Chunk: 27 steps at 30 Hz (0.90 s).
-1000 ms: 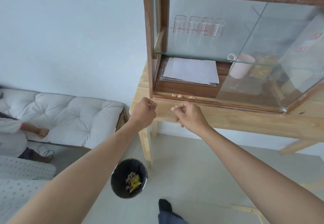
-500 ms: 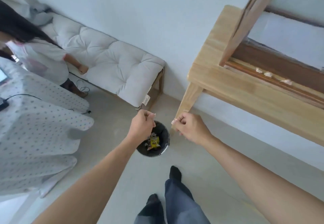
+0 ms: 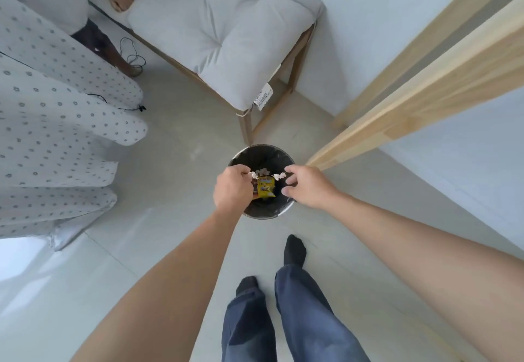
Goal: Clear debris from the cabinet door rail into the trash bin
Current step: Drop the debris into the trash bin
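Note:
The black trash bin stands on the floor below me, with a yellow wrapper and white scraps inside. My left hand hovers over the bin's left side, fingers closed on a small white piece of debris that pokes out at the fingertips. Over the bin's right side, my right hand has its fingers spread. A second white scrap sits just off its fingertips above the bin; I cannot tell whether it still touches them. The cabinet and its door rail are out of view.
The wooden table's leg and frame run diagonally right of the bin. A cushioned bench stands behind it, with a seated person at top left. A dotted cloth hangs at left. My feet are just before the bin.
My view dropped from the cabinet to the floor. Both hands came down from the rail to over the bin. My right hand's fingers went from closed to spread.

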Motion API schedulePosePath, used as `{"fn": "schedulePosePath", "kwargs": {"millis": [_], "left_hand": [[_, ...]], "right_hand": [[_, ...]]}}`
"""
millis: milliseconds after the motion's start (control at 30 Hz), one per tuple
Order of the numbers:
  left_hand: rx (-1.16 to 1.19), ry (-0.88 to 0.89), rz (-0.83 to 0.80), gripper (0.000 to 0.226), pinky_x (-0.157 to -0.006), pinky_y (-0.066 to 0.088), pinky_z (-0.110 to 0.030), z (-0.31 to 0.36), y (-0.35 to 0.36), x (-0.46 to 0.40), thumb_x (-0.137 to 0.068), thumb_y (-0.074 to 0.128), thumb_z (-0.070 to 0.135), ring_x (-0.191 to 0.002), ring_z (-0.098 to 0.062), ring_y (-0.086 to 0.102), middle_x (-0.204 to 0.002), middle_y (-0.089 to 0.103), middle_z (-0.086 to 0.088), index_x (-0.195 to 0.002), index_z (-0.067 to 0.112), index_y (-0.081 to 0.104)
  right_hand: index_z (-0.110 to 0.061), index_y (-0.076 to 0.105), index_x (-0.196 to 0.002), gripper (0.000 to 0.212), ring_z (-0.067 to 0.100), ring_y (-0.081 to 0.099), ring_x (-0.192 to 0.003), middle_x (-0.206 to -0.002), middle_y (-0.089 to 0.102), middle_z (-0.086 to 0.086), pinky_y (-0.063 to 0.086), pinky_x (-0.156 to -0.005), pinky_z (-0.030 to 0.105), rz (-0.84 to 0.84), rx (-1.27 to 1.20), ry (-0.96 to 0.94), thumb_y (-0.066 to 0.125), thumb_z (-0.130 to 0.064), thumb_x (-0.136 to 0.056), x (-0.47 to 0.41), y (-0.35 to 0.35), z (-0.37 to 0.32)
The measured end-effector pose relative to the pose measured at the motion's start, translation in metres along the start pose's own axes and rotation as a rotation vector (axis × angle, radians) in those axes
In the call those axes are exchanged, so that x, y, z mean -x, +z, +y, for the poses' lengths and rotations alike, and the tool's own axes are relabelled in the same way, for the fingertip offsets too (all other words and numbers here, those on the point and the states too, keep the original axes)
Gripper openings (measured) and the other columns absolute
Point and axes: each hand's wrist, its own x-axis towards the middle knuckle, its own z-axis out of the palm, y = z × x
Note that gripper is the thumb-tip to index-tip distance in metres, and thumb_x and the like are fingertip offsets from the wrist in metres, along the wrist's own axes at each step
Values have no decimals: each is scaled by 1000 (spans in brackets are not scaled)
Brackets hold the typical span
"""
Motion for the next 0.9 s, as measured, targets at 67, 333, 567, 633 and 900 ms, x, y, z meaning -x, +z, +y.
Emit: {"fn": "schedulePosePath", "kwargs": {"millis": [67, 333, 567, 633, 900], "left_hand": [[-22, 7, -9, 38, -98, 57, -45, -4, 2, -7, -103, 52, 14, -116, -33, 67, -130, 73, -8, -133, 24, 73], [-58, 34, -33, 42, -95, 59, -47, 4, -23, 14, -101, 60, 27, -107, -30, 70, -111, 78, -2, -142, 27, 66], [-231, 223, -44, 48, -91, 59, -44, 53, -87, 88, -97, 60, 39, -107, -27, 69, -113, 76, 5, -145, 34, 59], [-242, 285, -26, 49, -94, 58, -44, 75, -114, 116, -96, 60, 41, -109, -26, 69, -115, 76, 6, -145, 34, 59], [-300, 628, 37, 48, -95, 56, -43, 178, -202, 215, -97, 66, 47, -104, -24, 70, -111, 74, 11, -142, 33, 60]], "right_hand": [[-11, 53, -155, 65, 29, 70, -118, -134, 74, 8, 53, -105, 40, -3, 5, 3, 77, -20, -95, -6, 4, 4], [-19, 52, -156, 61, 18, 68, -113, -116, 77, -12, 51, -103, 39, 41, -53, -7, 69, -32, -99, 23, -12, -2], [-21, 58, -150, 53, 11, 65, -110, -111, 76, -15, 42, -94, 26, 169, -170, -62, 68, -36, -100, 108, -61, -40], [-21, 60, -148, 51, 10, 63, -107, -114, 76, -13, 41, -94, 25, 228, -183, -88, 68, -37, -99, 142, -79, -54], [-27, 63, -141, 46, 9, 66, -108, -106, 72, -21, 46, -91, 28, 443, -255, -176, 68, -41, -98, 271, -150, -91]]}}
